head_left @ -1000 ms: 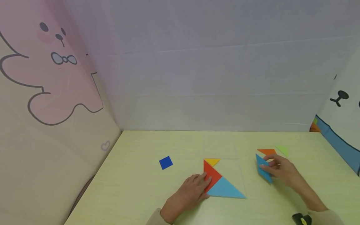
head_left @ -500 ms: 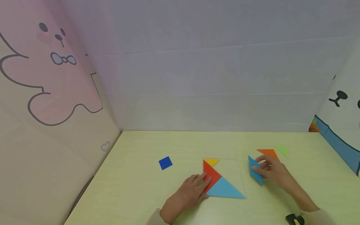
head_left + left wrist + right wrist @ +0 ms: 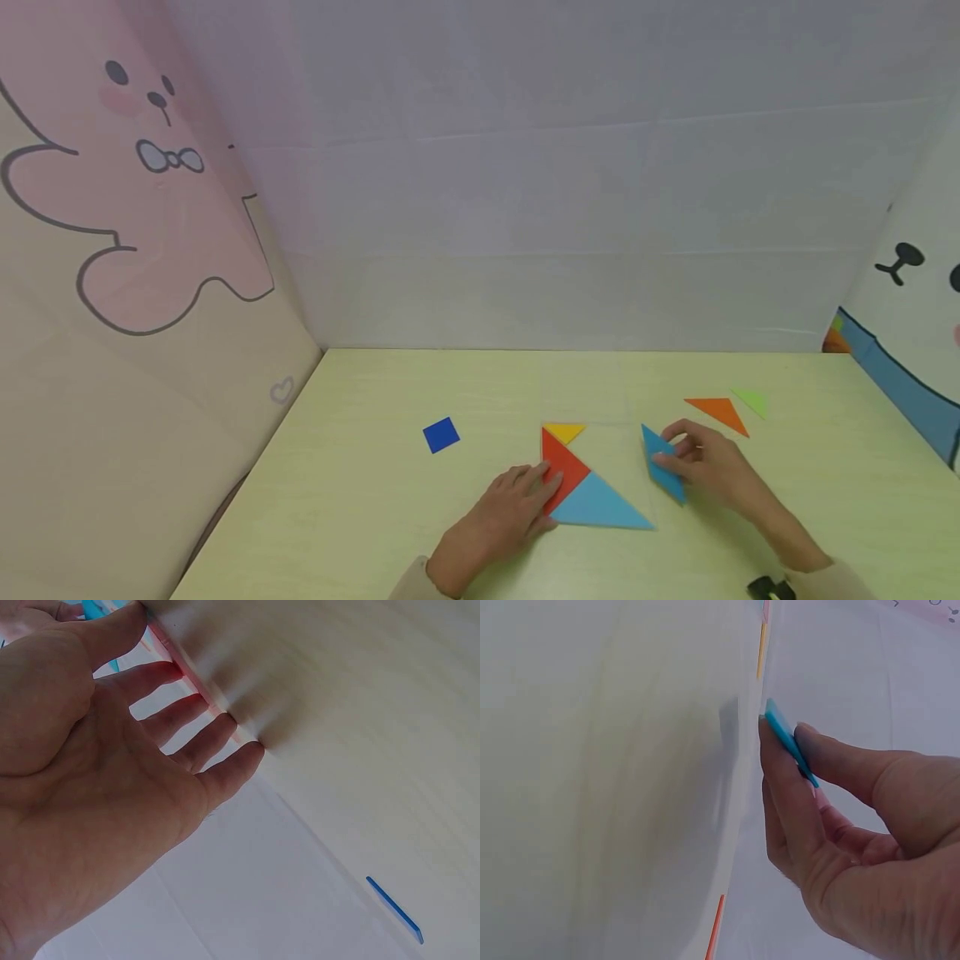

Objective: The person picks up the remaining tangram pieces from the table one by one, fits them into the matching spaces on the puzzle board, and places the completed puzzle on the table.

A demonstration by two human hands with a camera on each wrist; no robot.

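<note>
In the head view my left hand point(image 3: 501, 510) rests its fingertips on a red tangram triangle point(image 3: 567, 463). Beside that lies a light blue triangle point(image 3: 600, 505), edge to edge with it, and a small yellow triangle point(image 3: 564, 432) sits at the red one's top. A faint clear square outline surrounds these three. My right hand point(image 3: 718, 472) pinches a blue parallelogram piece point(image 3: 659, 478) between thumb and fingers, just right of the outline, tilted over the table. The right wrist view shows this blue piece point(image 3: 786, 742) nearly edge-on, above its shadow.
A dark blue square point(image 3: 441, 435) lies to the left on the pale table point(image 3: 360, 492). Back right are an orange triangle point(image 3: 720, 412) and a light green triangle point(image 3: 753, 402). A white curtain point(image 3: 480, 233) stands behind the table's far edge.
My right hand has moved left with the blue parallelogram, away from the orange and green triangles and closer to the clear outline. The left hand has stayed on the red triangle.
</note>
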